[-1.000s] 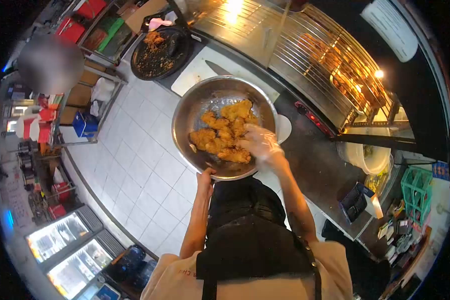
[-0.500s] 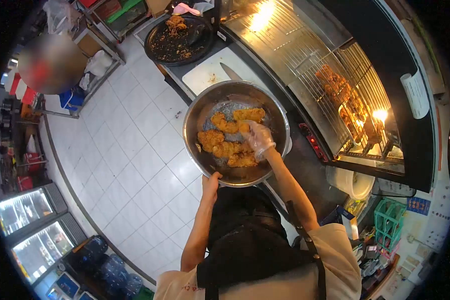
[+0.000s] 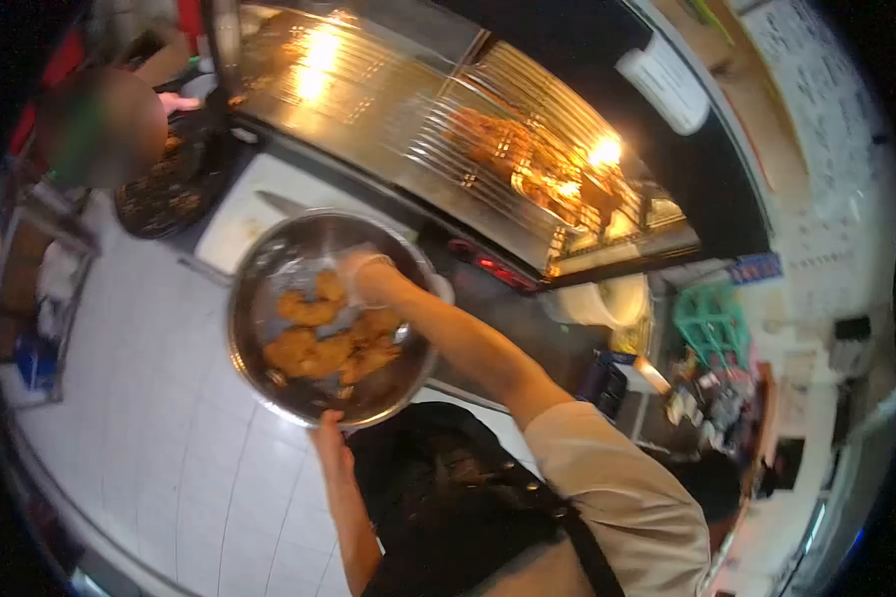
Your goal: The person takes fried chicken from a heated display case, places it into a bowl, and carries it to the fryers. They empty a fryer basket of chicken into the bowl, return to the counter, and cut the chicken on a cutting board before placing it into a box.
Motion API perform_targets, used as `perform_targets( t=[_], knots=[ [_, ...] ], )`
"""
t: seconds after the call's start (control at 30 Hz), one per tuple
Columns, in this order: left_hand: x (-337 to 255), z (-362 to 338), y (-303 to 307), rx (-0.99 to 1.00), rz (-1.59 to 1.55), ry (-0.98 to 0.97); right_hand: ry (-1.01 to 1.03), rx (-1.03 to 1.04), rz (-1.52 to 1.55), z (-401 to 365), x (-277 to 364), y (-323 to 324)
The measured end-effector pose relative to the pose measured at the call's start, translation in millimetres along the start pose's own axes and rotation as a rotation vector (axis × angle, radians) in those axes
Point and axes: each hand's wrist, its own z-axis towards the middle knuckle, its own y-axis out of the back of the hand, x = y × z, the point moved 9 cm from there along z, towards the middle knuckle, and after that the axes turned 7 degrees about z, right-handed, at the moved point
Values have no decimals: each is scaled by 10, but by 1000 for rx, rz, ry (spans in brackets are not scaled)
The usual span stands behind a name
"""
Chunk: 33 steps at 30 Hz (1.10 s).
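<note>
A wide metal bowl (image 3: 252, 383) holds several golden-brown pieces of fried chicken (image 3: 314, 355). My left hand (image 3: 331, 435), bare, grips its near rim from the front. Inside the bowl, at its far right side, is my right hand (image 3: 365, 279) in a clear plastic glove. Motion blurs its fingers, so whether they hold a piece cannot be made out. The chicken lies just below and to the left of that hand.
Behind the bowl is a white cutting board (image 3: 231, 227) with a knife (image 3: 281, 203). A lit glass warming cabinet (image 3: 398, 149) with food on racks runs along the counter. A dark round tray (image 3: 174, 199) stands at left, and a green basket (image 3: 712, 323) at right.
My view has turned to the right, shifting the bowl leftward in it. My right hand has moved from above the chicken toward the bowl's far side. My left hand keeps hold of the rim.
</note>
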Motion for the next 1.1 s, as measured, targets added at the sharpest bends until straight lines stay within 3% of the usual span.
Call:
perform_targets(
  t=[0.07, 0.13, 0.2, 0.3, 0.4, 0.5, 0.63, 0.7, 0.8, 0.9, 1.03, 1.1],
  knots=[
    [154, 63, 59, -28, 12, 77, -30, 16, 76, 37, -157, -236],
    [79, 45, 112, -83, 76, 101, -29, -164, -193, 116, -154, -247],
    [-38, -67, 90, -93, 155, 110, 0, -221, -227, 120, -139, -303],
    [-242, -196, -40, -168, 67, 41, 10, -123, 11, 15, -96, -377],
    [-139, -99, 64, -120, 68, 60, -11, -17, 75, 186, -321, -715],
    [-110, -113, 89, -138, 83, 94, -196, 290, 463, -136, -303, -575],
    [-185, -190, -8, -136, 108, 101, -109, 33, 516, -235, -238, -430],
    [-78, -113, 97, -148, 96, 89, -104, 40, 433, -378, -138, -218],
    [-181, -209, 23, -212, 37, 66, -88, -247, 512, -655, -66, 33],
    [154, -29, 308, -200, 38, 145, -26, -279, 556, -656, 17, -106],
    [-29, -131, 128, -231, 40, 111, -220, -101, 881, -738, -221, -101],
    [48, -82, 213, -209, 34, 90, 38, -427, 1100, -904, -393, 84]
  ],
)
